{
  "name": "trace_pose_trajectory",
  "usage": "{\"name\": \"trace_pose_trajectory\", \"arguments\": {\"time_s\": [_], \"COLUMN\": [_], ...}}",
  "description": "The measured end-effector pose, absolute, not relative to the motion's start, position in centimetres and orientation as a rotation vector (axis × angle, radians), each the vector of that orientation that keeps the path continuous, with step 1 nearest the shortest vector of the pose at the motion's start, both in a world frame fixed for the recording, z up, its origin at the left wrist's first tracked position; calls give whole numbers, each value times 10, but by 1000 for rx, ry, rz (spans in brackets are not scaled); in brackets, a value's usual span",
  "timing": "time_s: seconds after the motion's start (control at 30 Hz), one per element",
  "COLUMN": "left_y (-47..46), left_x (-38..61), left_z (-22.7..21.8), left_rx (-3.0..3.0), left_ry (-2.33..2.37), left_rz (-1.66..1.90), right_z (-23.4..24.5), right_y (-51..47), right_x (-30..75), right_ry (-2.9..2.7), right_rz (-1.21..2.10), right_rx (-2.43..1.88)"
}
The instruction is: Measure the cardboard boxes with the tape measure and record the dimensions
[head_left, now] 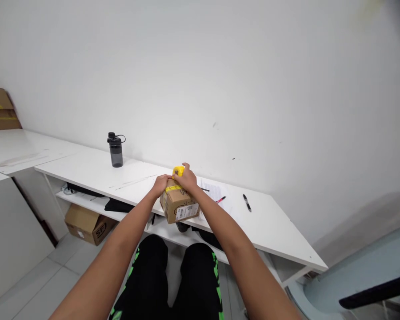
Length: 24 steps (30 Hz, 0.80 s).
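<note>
A small cardboard box (pixel 179 208) with a white label sits at the front edge of the white desk (pixel 270 222). A yellow strip, which looks like a tape measure's blade, lies across its top. My right hand (pixel 186 178) is closed round a yellow tape measure (pixel 178 170) at the box's far top edge. My left hand (pixel 160 184) pinches the strip's end at the box's left top edge.
A dark water bottle (pixel 115 150) stands to the left on the desk. Papers (pixel 216 193), a pink pen (pixel 220 199) and a black pen (pixel 247 202) lie right of the box. A cardboard box (pixel 89 224) sits on the floor, with more boxes (pixel 0 110) far left. A chair (pixel 360 275) stands at the right.
</note>
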<state>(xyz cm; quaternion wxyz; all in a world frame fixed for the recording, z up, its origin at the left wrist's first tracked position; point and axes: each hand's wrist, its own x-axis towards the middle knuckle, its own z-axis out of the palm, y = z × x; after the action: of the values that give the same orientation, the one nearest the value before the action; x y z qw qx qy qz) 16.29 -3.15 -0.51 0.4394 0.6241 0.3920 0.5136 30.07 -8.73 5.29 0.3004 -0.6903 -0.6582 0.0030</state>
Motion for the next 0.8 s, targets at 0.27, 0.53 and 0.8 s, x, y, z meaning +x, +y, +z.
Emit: {"name": "trace_pose_trajectory", "arguments": {"time_s": [0.27,0.53,0.8], "left_y": [-34,-25,-28], "left_x": [165,167,157], "left_z": [-1,3,17], "left_rx": [1593,1693,2151], "left_ry": [1060,1163,1189], "left_rz": [1230,1182,979], "right_z": [61,57,51], "right_y": [-93,-130,-164], "right_x": [277,285,289], "right_ry": [-1766,-1766,-1765], "right_rz": [-113,-185,-175], "right_rx": [-1941,-1938,-1958]}}
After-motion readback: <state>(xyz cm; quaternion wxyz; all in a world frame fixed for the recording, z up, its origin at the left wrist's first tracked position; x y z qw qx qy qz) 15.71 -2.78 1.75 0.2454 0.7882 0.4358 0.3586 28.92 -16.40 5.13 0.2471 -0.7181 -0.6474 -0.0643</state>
